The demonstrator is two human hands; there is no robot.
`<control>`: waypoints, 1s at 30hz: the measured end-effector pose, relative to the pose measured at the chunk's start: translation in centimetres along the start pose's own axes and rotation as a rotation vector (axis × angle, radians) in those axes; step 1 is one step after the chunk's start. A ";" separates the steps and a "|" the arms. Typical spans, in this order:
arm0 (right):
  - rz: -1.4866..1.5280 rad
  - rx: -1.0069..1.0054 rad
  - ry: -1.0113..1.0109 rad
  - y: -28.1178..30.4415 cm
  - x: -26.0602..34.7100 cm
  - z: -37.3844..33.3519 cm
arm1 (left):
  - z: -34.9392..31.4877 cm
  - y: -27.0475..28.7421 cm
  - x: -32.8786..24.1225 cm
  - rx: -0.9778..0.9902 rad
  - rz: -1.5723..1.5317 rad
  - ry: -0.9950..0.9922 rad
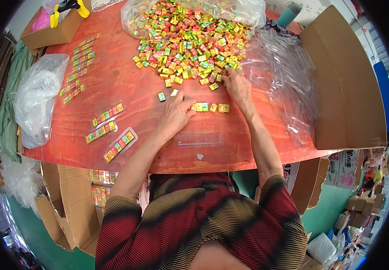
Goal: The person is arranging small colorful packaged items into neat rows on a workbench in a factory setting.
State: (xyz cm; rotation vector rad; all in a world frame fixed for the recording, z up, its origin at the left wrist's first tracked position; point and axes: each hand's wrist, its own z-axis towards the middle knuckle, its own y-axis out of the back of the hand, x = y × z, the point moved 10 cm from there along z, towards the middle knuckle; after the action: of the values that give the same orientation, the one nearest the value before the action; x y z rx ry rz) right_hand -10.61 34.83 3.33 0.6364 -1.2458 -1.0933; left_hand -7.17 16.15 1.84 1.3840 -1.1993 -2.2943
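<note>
Small yellow, green and red boxes lie in a big heap [190,49] at the far middle of the table. In front of the heap, a short row of these boxes [205,107] lies side by side. My left hand [177,111] is at the row's left end, thumb and forefinger closed about the end box. Just beyond it lie a loose green-and-white box [161,96] and a yellow one [174,92]. At the heap's near right edge, my right hand [238,85] has its fingertips pinched on a small box, mostly hidden. A clear plastic tray [200,138] lies nearer me.
Filled clear trays [120,145] lie at left, with more strips [74,93] beyond. Empty clear trays [284,76] are heaped at right beside a tall cardboard box [345,81]. A plastic bag [41,99] hangs at the left edge. An open carton [75,198] stands below the near edge.
</note>
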 end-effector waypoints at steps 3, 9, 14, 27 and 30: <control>-0.048 -0.032 -0.008 1.3 -0.1 -0.4 | -0.1 0.1 -0.1 -0.008 0.015 0.000; 0.113 -0.038 0.132 1.2 -0.8 -3.3 | 0.0 -0.1 0.2 0.000 0.009 0.007; -0.003 0.024 0.120 1.7 -1.0 -4.6 | 0.0 -0.1 0.5 0.022 0.016 0.013; -0.038 0.099 0.321 0.9 5.6 -7.5 | 0.0 0.0 0.6 0.049 0.020 0.045; 0.001 0.126 0.264 1.3 4.9 -7.7 | -0.1 0.3 0.6 0.033 0.027 0.039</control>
State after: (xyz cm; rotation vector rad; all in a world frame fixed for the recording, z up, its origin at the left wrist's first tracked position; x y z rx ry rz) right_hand -3.14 29.61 4.61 0.8475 -1.0906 -0.9018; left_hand -7.51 15.57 1.65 1.4084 -1.2410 -2.2292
